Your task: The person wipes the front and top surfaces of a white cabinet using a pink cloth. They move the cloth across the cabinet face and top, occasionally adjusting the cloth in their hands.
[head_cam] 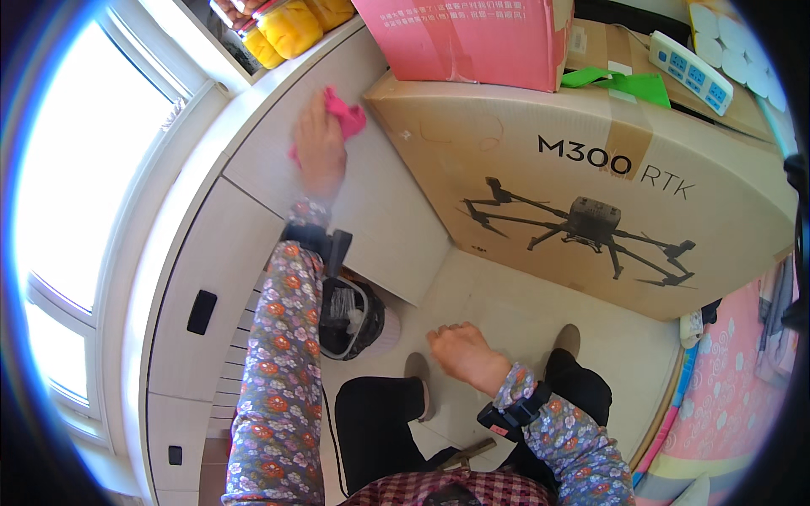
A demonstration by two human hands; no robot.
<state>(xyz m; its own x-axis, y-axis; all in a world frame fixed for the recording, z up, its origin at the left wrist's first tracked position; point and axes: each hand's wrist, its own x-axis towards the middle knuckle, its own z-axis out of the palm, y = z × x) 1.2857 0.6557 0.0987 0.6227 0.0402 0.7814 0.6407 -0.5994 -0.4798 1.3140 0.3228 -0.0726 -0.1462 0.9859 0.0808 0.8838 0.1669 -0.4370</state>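
My left hand (319, 148) lies stretched out on the pale cabinet door (380, 190), pressing a bright pink cloth (345, 115) against it. Parts of the cloth show beyond my fingers and beside my palm; the rest is hidden under the hand, which is slightly blurred. My right hand (465, 355) hangs over the floor in front of my body, its fingers curled in, and nothing shows in it. Both wrists wear black straps over floral sleeves. Right of the cloth stands a large cardboard box (525, 183) with a printed drone picture.
A lined trash bin (373, 326) stands below my left forearm. A pink box (468, 44) and a white power strip (691, 73) rest above the large box. Jars of yellow fruit (288, 31) stand at the upper left. A bed with pink bedding (715, 392) is at the right.
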